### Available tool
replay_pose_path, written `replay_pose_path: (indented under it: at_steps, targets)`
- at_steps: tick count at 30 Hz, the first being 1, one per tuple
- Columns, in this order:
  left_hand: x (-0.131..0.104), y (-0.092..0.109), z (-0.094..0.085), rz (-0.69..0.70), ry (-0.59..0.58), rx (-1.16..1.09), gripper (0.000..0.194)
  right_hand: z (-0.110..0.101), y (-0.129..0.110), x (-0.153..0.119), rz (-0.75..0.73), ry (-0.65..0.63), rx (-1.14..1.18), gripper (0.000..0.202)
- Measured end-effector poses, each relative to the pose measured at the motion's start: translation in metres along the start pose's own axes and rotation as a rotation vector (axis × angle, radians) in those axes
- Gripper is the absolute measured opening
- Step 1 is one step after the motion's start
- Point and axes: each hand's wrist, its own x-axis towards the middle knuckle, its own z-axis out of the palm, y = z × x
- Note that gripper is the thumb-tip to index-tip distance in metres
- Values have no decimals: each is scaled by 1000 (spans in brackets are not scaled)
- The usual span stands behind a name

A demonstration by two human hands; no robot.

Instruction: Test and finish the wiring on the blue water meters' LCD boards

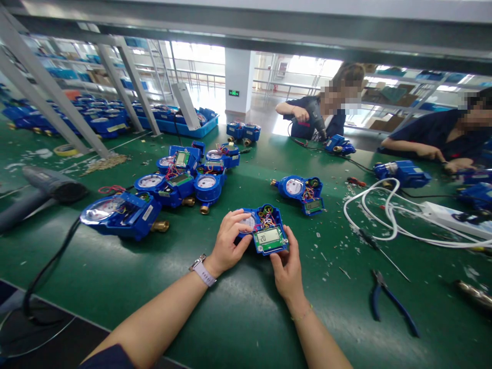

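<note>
A blue water meter (268,217) with its electronics box uncovered sits on the green bench in front of me. Its circuit board and lit display (268,238) face up, and coloured wires show behind them. My left hand (230,240) is closed over the round dial side, fingers on top and thumb near the board. On the other side, my right hand (287,266) grips the box's right edge, with the thumb at its front; some fingertips are hidden beneath. Another opened water meter (294,187) lies just beyond, to the right, its display hanging out on wires.
Several blue meters (207,183) are clustered at left, by a grey heat gun (49,184). At right are a screwdriver (371,240), blue-handled pliers (378,287), a white cable (395,210) and a power strip (457,218). Two people work across the bench; one holds a heat gun (315,117).
</note>
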Motion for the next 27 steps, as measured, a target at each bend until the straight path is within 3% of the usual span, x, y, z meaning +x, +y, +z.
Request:
replay_pose_path:
  at_steps: [7,27]
  targets:
    - [-2,0,1,-5,-15,18,5,0,1,-2,-8,-3,-106,96]
    - [-1,0,2,11,0,29,3,3,-1,0,46,1,-50,84]
